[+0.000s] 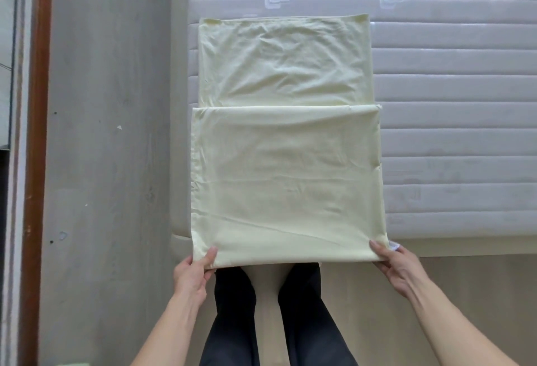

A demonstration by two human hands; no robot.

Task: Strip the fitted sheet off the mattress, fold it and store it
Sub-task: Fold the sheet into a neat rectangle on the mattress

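Observation:
The pale yellow fitted sheet (286, 162) lies folded into a long strip on the bare quilted mattress (453, 104). Its near part is doubled over, with a fold edge running across the middle, and its near end hangs a little over the mattress edge. My left hand (193, 271) pinches the near left corner, thumb on top. The near right corner is pinched by my right hand (398, 266), next to a small white label. Both hands hold the near edge just above my legs.
A grey concrete floor (107, 162) runs along the left of the bed. At the far left stands a brown wooden frame (36, 133). The beige bed base (465, 287) borders the mattress in front. My dark-trousered legs (232, 322) stand against it.

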